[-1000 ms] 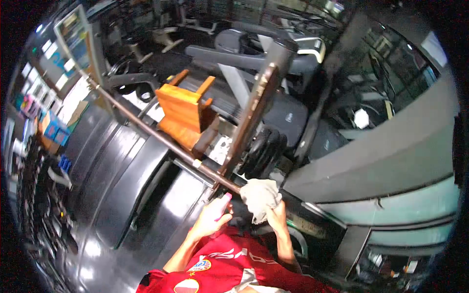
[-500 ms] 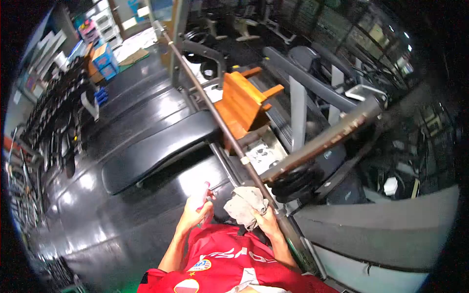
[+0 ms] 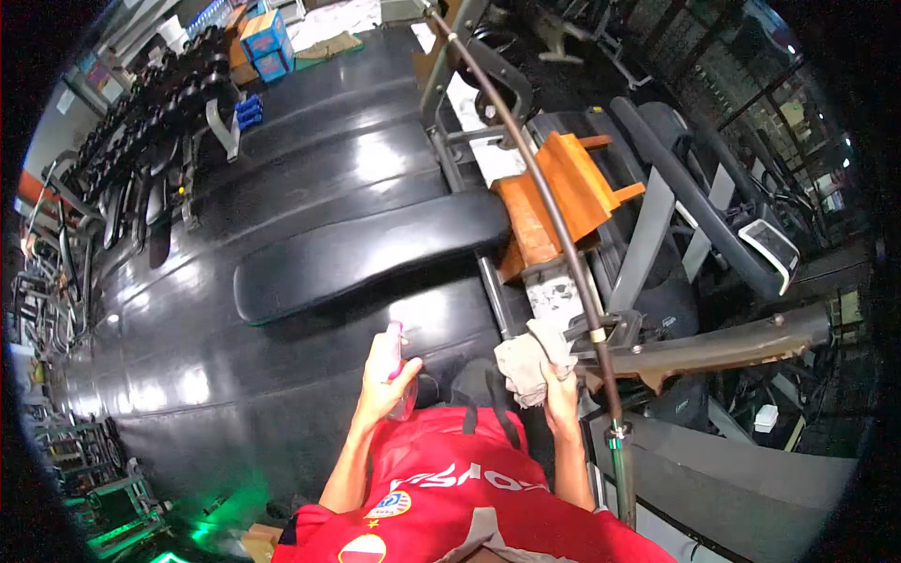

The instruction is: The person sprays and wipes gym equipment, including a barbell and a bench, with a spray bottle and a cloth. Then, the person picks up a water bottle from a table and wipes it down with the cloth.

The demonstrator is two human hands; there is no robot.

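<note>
My left hand [image 3: 379, 387] is closed around a spray bottle with a pink head [image 3: 394, 340], held upright in front of my red shirt. Its lower body shows partly below my fingers. My right hand [image 3: 561, 402] grips a crumpled beige cloth [image 3: 526, 368], just left of a long barbell bar [image 3: 556, 216]. A gap shows between this hand and the bar's near end. Beyond both hands lies a black padded bench [image 3: 366, 249].
An orange wooden stool [image 3: 572, 188] lies tipped behind the bar. Treadmills [image 3: 657, 188] stand to the right, and a worn padded beam [image 3: 723, 345] juts out at near right. Dumbbell racks [image 3: 178, 103] line the left; blue boxes [image 3: 267, 42] sit at the back.
My view has swung, so the bench, bar and stool sit further right and higher in it. The cloth and right hand have come away from the bar. Both hands keep their holds.
</note>
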